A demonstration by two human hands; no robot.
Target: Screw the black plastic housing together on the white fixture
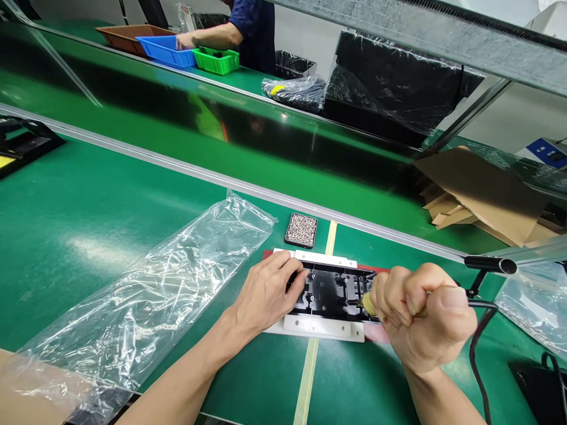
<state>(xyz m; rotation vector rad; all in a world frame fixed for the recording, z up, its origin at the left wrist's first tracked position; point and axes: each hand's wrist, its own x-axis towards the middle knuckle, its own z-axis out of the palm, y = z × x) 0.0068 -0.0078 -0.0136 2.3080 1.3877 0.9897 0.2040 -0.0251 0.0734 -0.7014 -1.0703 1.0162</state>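
Observation:
A black plastic housing (325,292) with ribs and screw posts lies in a white fixture (321,326) on the green bench. My left hand (270,289) is closed on the housing's left end, thumb and fingers bent; the fingertips are partly hidden. My right hand (420,313) is wrapped round an electric screwdriver (367,304), whose yellowish nose shows in front of the fist. Its bit points left, into the right part of the housing; whether it touches a screw I cannot tell. Behind the fixture stands a small square tray of screws (302,229).
A clear plastic bag (168,283) lies to the left. A black cable (476,354) runs down on the right, near a black holder (489,265). Beyond the metal rail (177,165) lie cardboard pieces (487,189). Across, another person's hand (186,40) reaches into a blue bin (162,50).

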